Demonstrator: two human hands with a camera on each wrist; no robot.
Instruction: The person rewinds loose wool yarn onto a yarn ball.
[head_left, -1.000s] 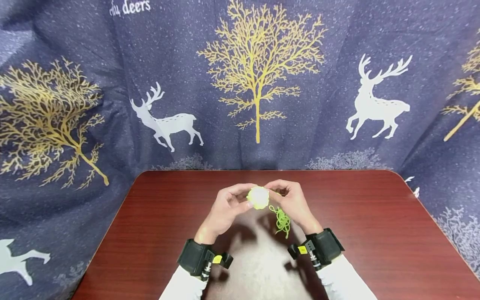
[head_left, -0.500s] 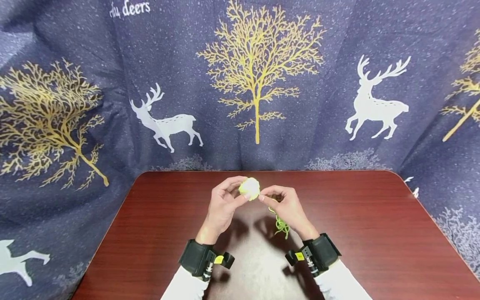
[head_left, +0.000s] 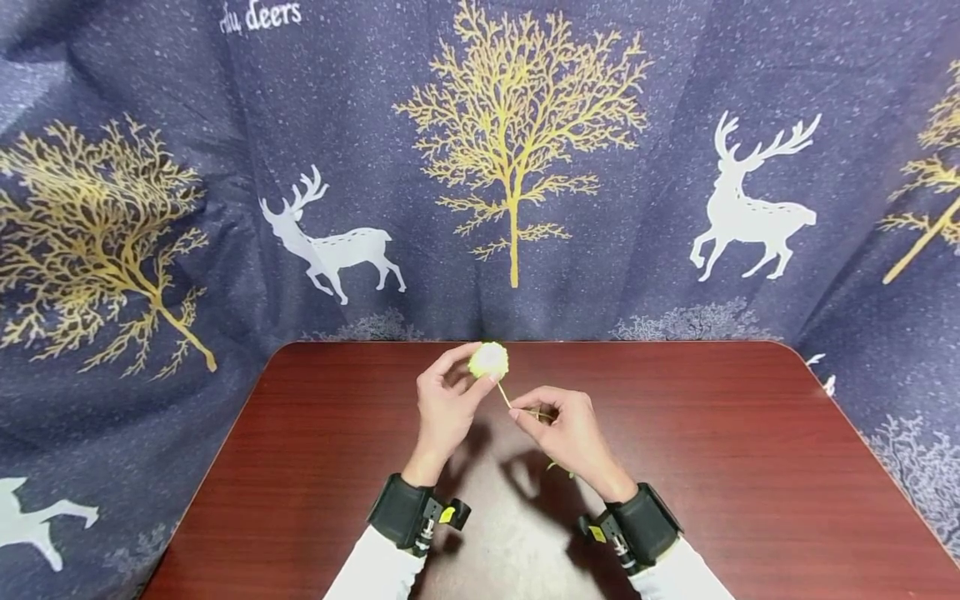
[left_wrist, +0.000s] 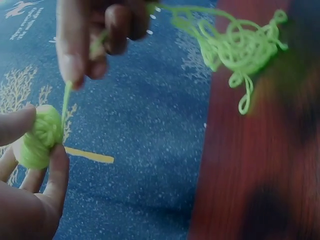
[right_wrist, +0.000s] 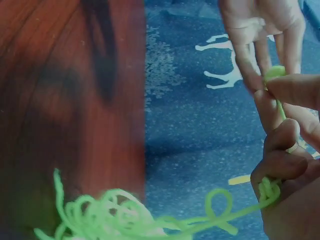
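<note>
A small ball of yellow-green yarn (head_left: 489, 360) is gripped between the thumb and fingers of my left hand (head_left: 446, 412), raised over the far part of the table. From the ball a taut strand (left_wrist: 65, 107) runs to the fingertips of my right hand (head_left: 564, 429), which pinch it lower and to the right. More yarn passes through the right hand's curled fingers. It trails out to a loose tangle of yarn (right_wrist: 110, 215), seen at the bottom of the right wrist view. In the head view my right hand hides most of that tangle.
The reddish-brown wooden table (head_left: 315, 467) spreads under both hands, with a bright glare patch in front. Behind it hangs a dark blue curtain (head_left: 570, 300) printed with deer and trees. A black wrist band with a camera (head_left: 405, 512) sits on each forearm.
My left hand has carried the yarn ball up and to the left. My right hand has moved down and away from it, drawing a strand out between them and covering more of the tangle.
</note>
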